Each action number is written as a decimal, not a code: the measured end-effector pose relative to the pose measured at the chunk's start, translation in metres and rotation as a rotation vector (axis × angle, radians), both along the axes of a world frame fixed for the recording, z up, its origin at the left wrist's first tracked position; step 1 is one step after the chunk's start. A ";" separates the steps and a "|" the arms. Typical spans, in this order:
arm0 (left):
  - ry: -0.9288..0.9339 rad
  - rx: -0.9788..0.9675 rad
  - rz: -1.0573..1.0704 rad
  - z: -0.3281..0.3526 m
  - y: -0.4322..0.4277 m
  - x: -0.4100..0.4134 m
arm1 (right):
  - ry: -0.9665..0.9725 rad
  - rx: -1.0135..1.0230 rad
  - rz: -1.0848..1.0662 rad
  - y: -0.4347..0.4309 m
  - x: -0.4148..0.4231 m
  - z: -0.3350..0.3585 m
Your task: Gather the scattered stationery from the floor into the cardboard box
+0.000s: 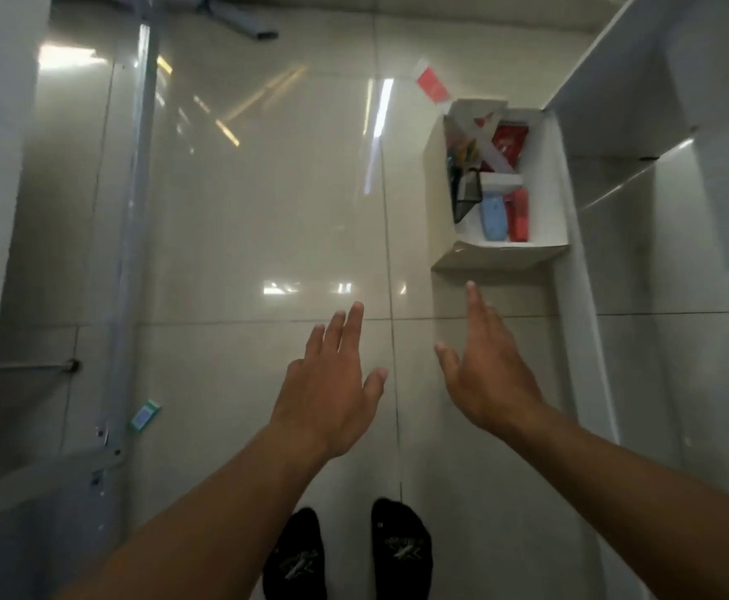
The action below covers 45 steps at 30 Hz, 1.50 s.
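Note:
The white cardboard box (553,188) stands on the tiled floor at the right, against a white cabinet. Inside lie a blue stapler (493,218), a red one (519,215), a black mesh holder (465,193), a clear ruler (486,145) and a red packet (511,142). A red and white card (431,82) lies on the floor just beyond the box. A small green and white packet (144,415) lies by the metal leg at the left. My left hand (330,387) and my right hand (490,370) hover over the floor with straight fingers, holding nothing, short of the box.
A grey metal table leg (135,236) runs down the left with a bracket at its foot. The white cabinet (665,175) lines the right side. A grey chair base (241,19) shows at the top. My two black-socked feet (345,556) stand at the bottom.

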<state>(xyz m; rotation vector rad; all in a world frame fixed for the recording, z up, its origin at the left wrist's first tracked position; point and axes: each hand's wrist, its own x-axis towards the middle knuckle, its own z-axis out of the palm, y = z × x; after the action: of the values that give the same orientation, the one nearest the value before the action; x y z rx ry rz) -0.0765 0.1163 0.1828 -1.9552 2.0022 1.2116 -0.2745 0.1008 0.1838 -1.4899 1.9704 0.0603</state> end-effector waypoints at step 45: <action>0.617 -0.133 2.208 -0.254 0.104 0.228 | -0.390 -0.200 0.820 0.062 0.387 -0.267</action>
<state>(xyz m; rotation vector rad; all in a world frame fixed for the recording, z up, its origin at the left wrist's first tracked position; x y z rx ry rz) 0.1513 0.2202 -0.0708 -3.7017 -1.2966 1.6218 0.1127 0.1629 -0.0835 -2.1610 0.9954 -0.0742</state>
